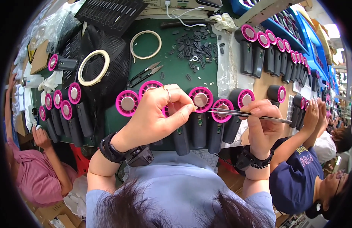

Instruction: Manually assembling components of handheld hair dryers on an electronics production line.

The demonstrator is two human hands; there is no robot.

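Note:
My left hand (155, 114) is closed in a pinch of thumb and forefinger on a tiny pale piece (194, 108) too small to name. My right hand (264, 123) holds metal tweezers (231, 112), their tips pointing left toward that piece; I cannot tell whether they touch it. Beneath both hands stands a row of dark grey handheld fans with pink vaned heads and silver centres. One fan (200, 99) is right behind the pinch, and another fan (222, 110) sits under the tweezers. Small green parts show in openings on some handles. My left hand partly covers the fans on its side.
Black snips (145, 74), a tape roll (145, 32) and many small black pieces (199, 45) lie on the green mat. Another tape roll (93, 68) rests on black mesh. More fans (256, 57) line the right; co-workers sit on both sides, a co-worker's hands (315, 114) at right.

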